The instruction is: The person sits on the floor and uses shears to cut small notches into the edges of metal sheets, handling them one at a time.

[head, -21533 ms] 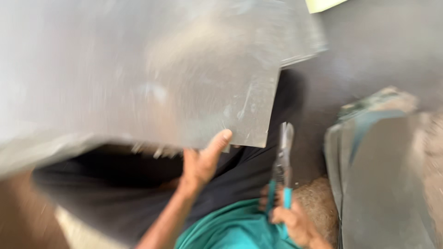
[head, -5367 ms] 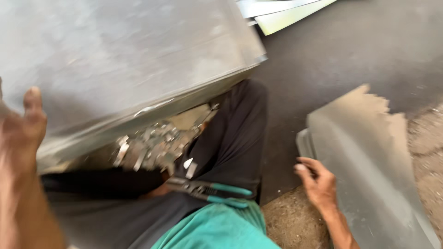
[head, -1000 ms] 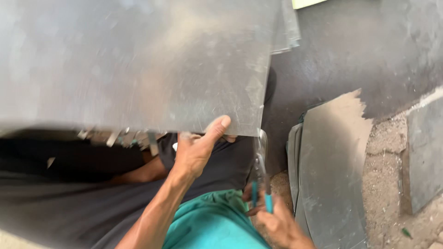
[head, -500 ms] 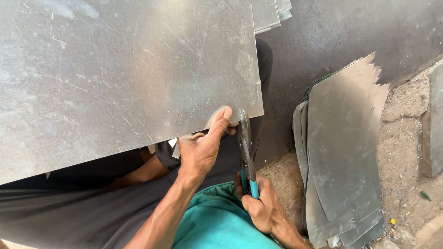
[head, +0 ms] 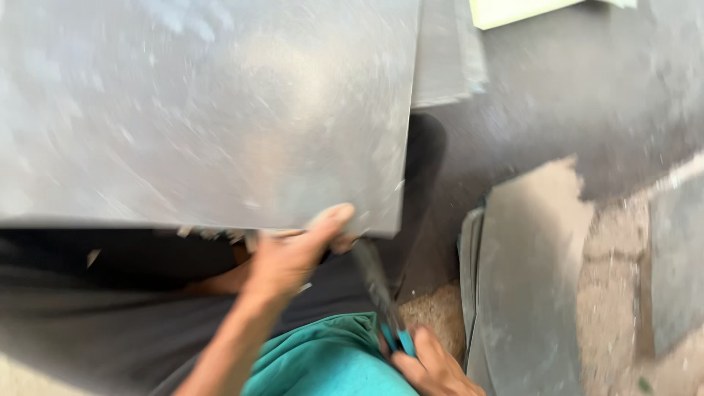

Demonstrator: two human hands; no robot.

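Gleaming dully, the scuffed grey metal sheet [head: 205, 110] shows blurred streaks.

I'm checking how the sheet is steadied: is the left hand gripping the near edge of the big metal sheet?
Yes, the left hand pinches the near edge of the metal sheet, thumb on top, while the right hand holds the snips.

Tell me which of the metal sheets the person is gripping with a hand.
The large grey sheet over the lap: the left hand pinches its lower edge. The stacked sheets on the ground at right lie untouched.
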